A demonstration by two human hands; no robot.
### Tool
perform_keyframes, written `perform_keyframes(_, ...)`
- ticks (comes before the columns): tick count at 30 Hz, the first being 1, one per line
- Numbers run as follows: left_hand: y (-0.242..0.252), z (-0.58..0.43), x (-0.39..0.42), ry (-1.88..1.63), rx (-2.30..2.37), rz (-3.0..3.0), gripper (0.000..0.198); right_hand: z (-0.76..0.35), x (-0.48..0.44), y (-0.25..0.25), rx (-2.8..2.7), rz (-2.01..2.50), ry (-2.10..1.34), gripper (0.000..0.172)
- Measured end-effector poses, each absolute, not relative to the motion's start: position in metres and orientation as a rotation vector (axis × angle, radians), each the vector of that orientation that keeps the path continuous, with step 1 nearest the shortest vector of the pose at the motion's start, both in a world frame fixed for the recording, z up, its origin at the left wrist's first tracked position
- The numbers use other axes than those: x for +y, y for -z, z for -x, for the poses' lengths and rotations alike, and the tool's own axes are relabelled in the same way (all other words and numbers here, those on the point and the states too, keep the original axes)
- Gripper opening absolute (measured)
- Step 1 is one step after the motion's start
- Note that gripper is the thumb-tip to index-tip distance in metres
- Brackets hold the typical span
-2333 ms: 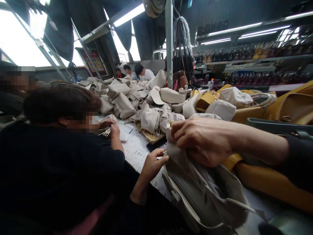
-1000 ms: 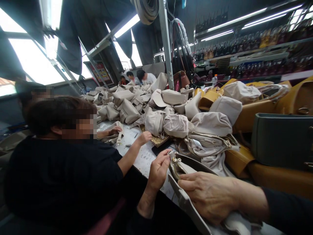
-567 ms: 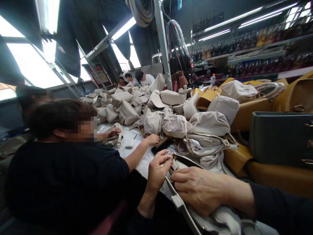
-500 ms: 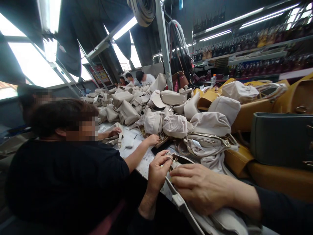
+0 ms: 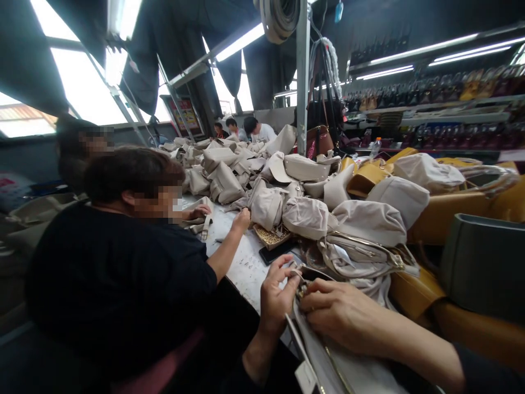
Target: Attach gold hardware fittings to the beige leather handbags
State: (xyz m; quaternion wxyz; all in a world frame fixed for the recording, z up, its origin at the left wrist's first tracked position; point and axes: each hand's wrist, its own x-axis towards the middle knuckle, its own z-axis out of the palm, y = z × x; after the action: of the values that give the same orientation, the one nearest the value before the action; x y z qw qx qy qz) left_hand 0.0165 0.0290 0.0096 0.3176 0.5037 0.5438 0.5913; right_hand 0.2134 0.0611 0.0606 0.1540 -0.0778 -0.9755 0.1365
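Observation:
A beige handbag (image 5: 361, 369) lies in front of me at the table's near edge, its gold zip running lengthwise. My left hand (image 5: 279, 293) is closed at the bag's far end, thumb and fingers pinching a beige strap or tab there. Just right of it, my right hand (image 5: 342, 314) has its fingers bent together over small metal hardware at the bag's top edge. What exactly those fingertips grip is partly hidden. A pale loose strap (image 5: 305, 377) hangs along the bag's left side.
Beyond my hands are a black phone (image 5: 275, 253) and a tray of small gold pieces (image 5: 270, 236). A co-worker (image 5: 123, 273) sits close at left, one hand (image 5: 241, 220) near the tray. Beige bags (image 5: 305, 216) heap up ahead; mustard bags (image 5: 443, 219) and a dark green bag (image 5: 484, 268) stand right.
The view has turned left. The co-worker's hand has drawn back from the tray of gold pieces, uncovering it. My right fingers have curled in on the hardware, and more of the bag's zip shows.

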Motion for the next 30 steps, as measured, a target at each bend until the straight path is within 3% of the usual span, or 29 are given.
perform_keyframes(3,-0.003,-0.014,0.026,-1.583,1.353,-1.451,0.017,-0.215,0.078,-0.082,-2.616,0.356,-0.762,0.025)
perform_keyframes(6,0.002,-0.009,0.025,-1.556,1.201,-1.487,0.017,-0.209,0.115,-0.085,-2.352,0.637,-0.885,0.034)
perform_keyframes(15,0.011,-0.011,0.023,-1.694,1.079,-1.400,0.019,-0.141,0.206,0.000,-2.091,1.087,-1.223,0.040)
perform_keyframes(19,0.014,-0.013,0.022,-1.770,1.047,-1.335,0.020,-0.108,0.221,0.015,-2.145,1.153,-1.353,0.028)
perform_keyframes(30,0.008,-0.008,0.021,-1.743,1.066,-1.124,0.022,-0.096,0.288,0.031,-2.096,1.360,-1.119,0.021)
